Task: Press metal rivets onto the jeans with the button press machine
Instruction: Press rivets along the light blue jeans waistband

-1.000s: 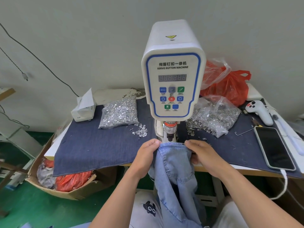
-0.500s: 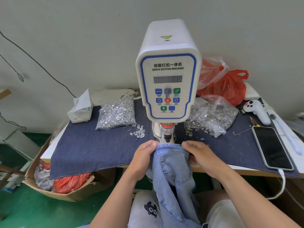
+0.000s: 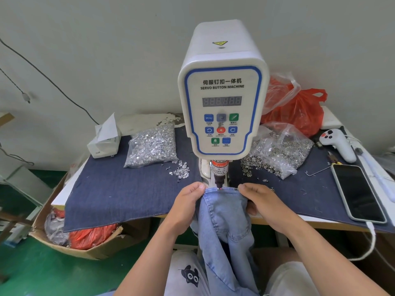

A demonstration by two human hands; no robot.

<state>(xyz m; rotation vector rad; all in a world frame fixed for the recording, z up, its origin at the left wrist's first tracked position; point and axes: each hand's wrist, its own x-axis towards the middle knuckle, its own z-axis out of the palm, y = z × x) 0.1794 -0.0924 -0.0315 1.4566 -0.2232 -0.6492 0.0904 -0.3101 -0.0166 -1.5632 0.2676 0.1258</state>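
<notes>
The white button press machine stands at the table's middle, its black punch tip just above the top edge of the light blue jeans. A small red light dot shows on the denim under the tip. My left hand grips the jeans' edge on the left of the punch. On the right of it, my right hand pinches the same edge. A rivet sits in the denim by my right fingertips. The jeans hang down over the table edge to my lap.
A clear bag of silver rivets lies left of the machine with loose ones beside it. Another bag of ring parts lies right. A phone, a white controller, a red bag and a tissue box sit around.
Both hands keep their grip on the jeans' edge and have barely moved. The camera has come closer to the machine, and the denim edge sits more squarely under the punch tip.
</notes>
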